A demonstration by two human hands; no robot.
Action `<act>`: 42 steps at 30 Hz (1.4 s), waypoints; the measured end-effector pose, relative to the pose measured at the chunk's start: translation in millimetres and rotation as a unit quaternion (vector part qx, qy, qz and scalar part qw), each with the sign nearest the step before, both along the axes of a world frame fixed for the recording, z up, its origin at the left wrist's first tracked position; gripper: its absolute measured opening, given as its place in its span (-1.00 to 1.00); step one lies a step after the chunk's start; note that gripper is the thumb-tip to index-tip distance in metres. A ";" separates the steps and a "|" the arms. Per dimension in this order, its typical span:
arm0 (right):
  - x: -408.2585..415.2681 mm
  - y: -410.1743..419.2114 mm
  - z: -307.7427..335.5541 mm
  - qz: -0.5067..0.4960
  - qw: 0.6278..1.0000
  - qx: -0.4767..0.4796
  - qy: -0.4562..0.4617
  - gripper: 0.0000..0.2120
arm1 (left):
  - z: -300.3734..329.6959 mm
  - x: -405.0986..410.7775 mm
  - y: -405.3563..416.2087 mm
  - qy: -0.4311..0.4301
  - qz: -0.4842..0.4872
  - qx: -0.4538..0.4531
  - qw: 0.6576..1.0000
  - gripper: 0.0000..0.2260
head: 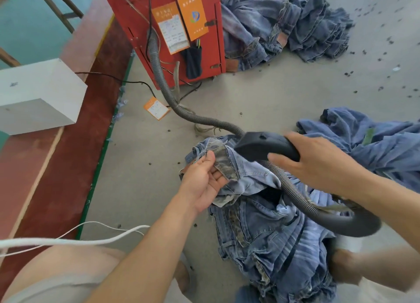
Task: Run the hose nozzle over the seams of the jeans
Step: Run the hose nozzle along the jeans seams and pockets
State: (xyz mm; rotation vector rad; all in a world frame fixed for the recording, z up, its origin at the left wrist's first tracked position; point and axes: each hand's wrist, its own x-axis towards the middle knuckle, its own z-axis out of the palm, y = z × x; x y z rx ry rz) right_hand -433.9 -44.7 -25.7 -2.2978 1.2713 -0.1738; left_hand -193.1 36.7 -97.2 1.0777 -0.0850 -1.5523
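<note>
While gripped from above by the right hand (318,162), fingers (281,158) curled round its rear, sits over the turned-out denim: the dark hose nozzle (261,146), mouth aimed toward 9 o'clock, just beside a seamed flap. At 8 o'clock from that nozzle, palm up: the left hand (204,182), thumb and fingers (218,177) pinching the flap of the jeans (261,230), brown-stitched seam lying across the fingertips. Heaped on the grey floor (147,189) from centre toward 5 o'clock, those jeans. Trailing from the nozzle: a ribbed hose (181,112), rising toward 11 o'clock to a red cabinet (141,18) and also looping under the right wrist toward 4 o'clock. At 3 o'clock, more blue cloth (375,148); at 1 o'clock, a denim pile (284,23). At 9 o'clock, a white box (38,98); at 7 o'clock, a white cord (68,241).
</note>
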 end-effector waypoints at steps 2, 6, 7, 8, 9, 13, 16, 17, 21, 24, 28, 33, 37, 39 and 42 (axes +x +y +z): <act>-1.8 8.9 4.3 0.035 0.999 0.036 0.017 -0.65 | 0.8 2.4 1.0 0.010 0.003 -0.004 1.000 -0.73; 27.8 11.1 -8.9 0.016 0.999 0.002 0.027 -0.66 | -0.8 -7.3 6.5 -0.009 -0.030 0.008 0.999 -0.73; 30.1 6.2 -8.3 -0.012 0.999 -0.008 0.028 -0.67 | 0.0 -8.6 7.3 -0.012 -0.037 0.006 0.999 -0.72; 27.1 0.6 -6.7 -0.033 0.999 -0.015 0.028 -0.68 | 1.3 -8.1 7.6 -0.013 -0.038 0.001 0.999 -0.72; 19.5 -3.9 -4.0 -0.042 0.999 -0.017 0.026 -0.70 | 3.1 -6.7 7.0 -0.011 -0.036 -0.004 0.999 -0.72; -3.3 3.9 7.5 0.045 0.998 0.020 0.038 -0.64 | 3.0 -0.7 3.9 -0.020 -0.017 -0.007 1.000 -0.74; 16.5 9.5 -6.3 0.063 0.996 0.000 0.056 -0.66 | 1.7 -3.2 4.9 -0.028 -0.025 -0.003 0.999 -0.74; 24.6 6.8 -10.1 0.041 0.998 -0.016 0.052 -0.67 | 1.0 -4.8 5.6 -0.034 -0.034 0.001 0.999 -0.75; 20.1 -12.1 -5.2 -0.036 0.998 -0.035 0.042 -0.69 | -1.2 -8.9 8.6 -0.065 -0.075 0.010 0.995 -0.77; -0.8 -16.1 2.8 -0.010 0.999 0.018 0.026 -0.72 | -2.9 -0.5 2.3 -0.115 -0.048 0.061 0.990 -0.90; -1.7 -9.4 3.4 0.025 0.998 0.048 0.029 -0.71 | -10.3 5.8 1.9 -0.253 0.020 0.133 0.958 -0.84; 4.8 1.2 2.8 0.059 0.996 0.067 0.030 -0.78 | -10.4 2.5 7.0 -0.241 0.085 0.111 0.960 -0.86; 8.4 12.0 -1.6 0.063 0.994 0.086 0.030 -0.75 | -2.1 -9.1 11.7 -0.115 0.067 0.055 0.990 -0.88; 12.5 16.7 -4.3 0.055 0.994 0.093 0.030 -0.73 | -2.0 -13.6 14.6 -0.080 0.058 0.018 0.995 -0.80; 23.6 15.4 -8.9 0.025 0.997 0.073 0.030 -0.73 | -0.1 -17.1 17.2 -0.052 0.027 -0.017 0.998 -0.74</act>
